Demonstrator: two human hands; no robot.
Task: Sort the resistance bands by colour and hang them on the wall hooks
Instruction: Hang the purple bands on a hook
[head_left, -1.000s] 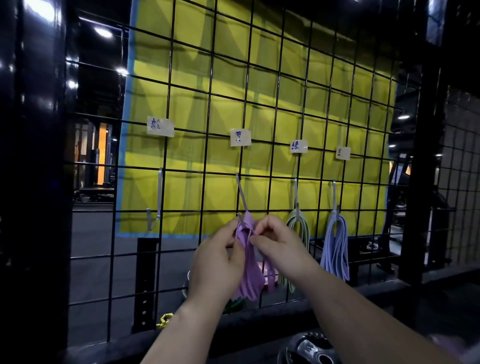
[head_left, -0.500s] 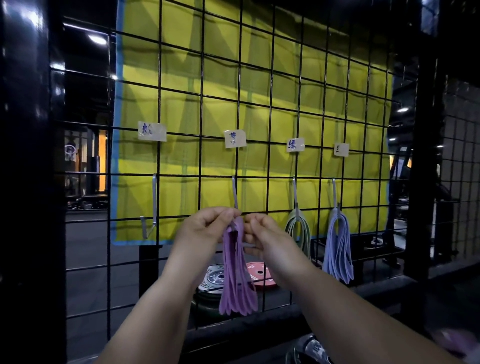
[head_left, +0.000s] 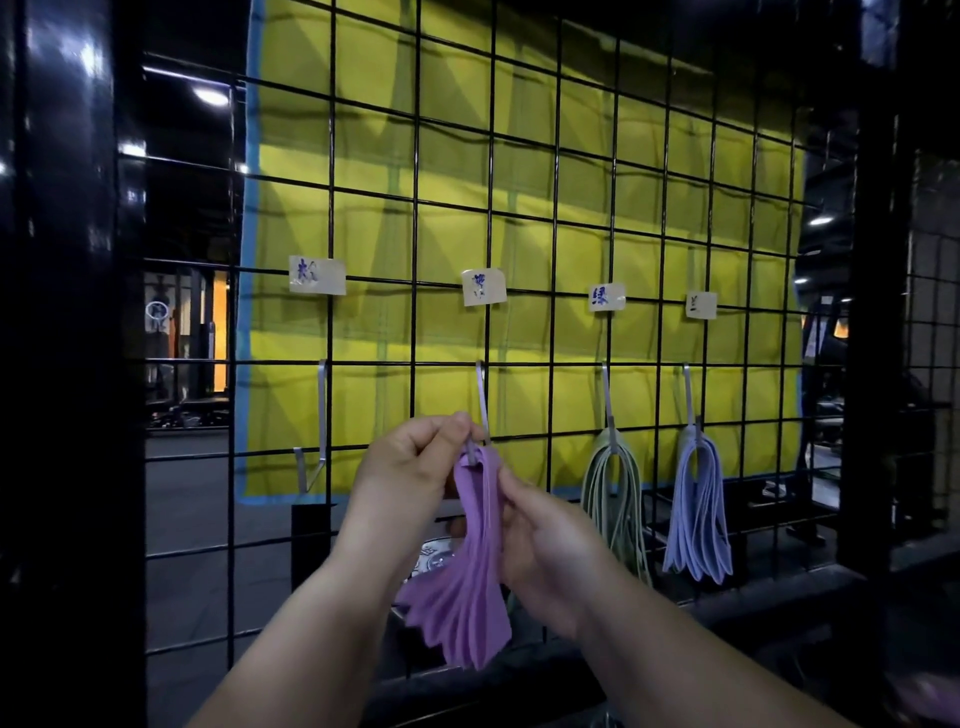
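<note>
A bundle of purple resistance bands (head_left: 470, 587) hangs from the second hook (head_left: 482, 400) on the black wire grid. My left hand (head_left: 410, 467) pinches the top of the bundle right at the hook's tip. My right hand (head_left: 540, 540) holds the bands just below, from the right side. Green bands (head_left: 613, 499) hang on the third hook and pale blue bands (head_left: 698, 509) on the fourth. The first hook (head_left: 317, 431) at the left is bare. Paper labels (head_left: 483, 287) sit above each hook.
A yellow cloth (head_left: 519, 182) with a blue edge hangs behind the wire grid (head_left: 415, 322). A thick black post (head_left: 67, 364) stands at the left and another at the right. Weight plates (head_left: 434, 558) lie on the floor behind the grid.
The purple bundle's top has gone onto the second hook's tip. My left hand rose to the hook, and my right hand slid down the bands a little.
</note>
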